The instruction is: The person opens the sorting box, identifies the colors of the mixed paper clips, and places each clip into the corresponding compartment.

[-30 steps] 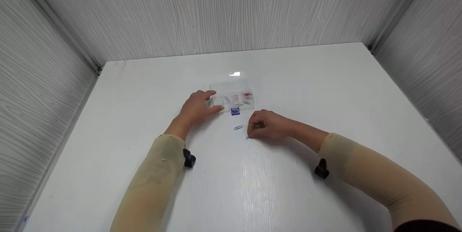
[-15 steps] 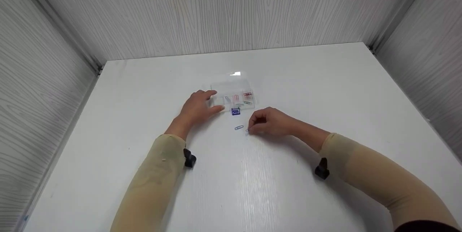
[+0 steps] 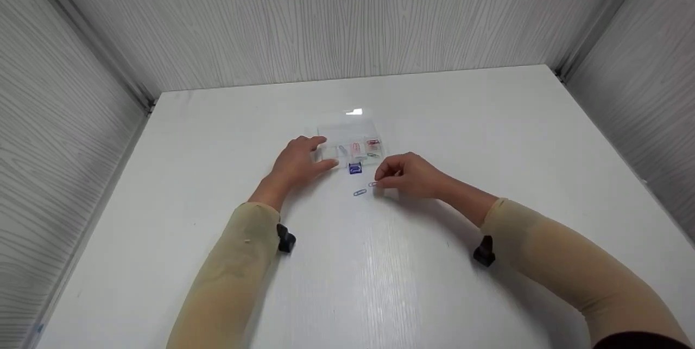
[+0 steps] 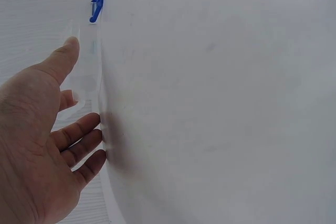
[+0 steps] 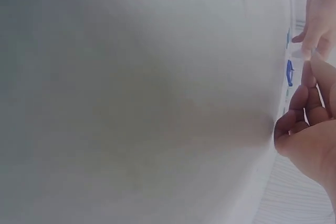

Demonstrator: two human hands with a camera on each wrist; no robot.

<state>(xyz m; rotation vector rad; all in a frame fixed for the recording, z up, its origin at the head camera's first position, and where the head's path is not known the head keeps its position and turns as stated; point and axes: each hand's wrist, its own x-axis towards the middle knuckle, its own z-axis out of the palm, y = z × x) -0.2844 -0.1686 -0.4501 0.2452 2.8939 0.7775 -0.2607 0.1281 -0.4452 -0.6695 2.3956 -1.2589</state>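
Observation:
In the head view my left hand [image 3: 298,160] holds the left end of an open clear plastic box [image 3: 332,163], thumb at the front edge and index finger farther back. Its other fingers rest low by the table in the left wrist view. The box has compartments with several red, green and pale paper clips, and a blue latch [image 3: 355,168] at the front. My right hand [image 3: 410,175] pinches a light paper clip [image 3: 372,184] between thumb and index finger, just in front of the box's right corner. A blue paper clip [image 3: 360,192] lies on the table slightly left of it.
The box's transparent lid [image 3: 347,126] lies folded back behind it. A white table [image 3: 336,284] stretches around both arms, with grained panels [image 3: 347,18] at the back and on both sides. Each sleeve carries a small black wrist camera [image 3: 484,251].
My right hand has lifted the pinched paper clip and moved away from me, nearer the box. The left hand and the box have stayed in place.

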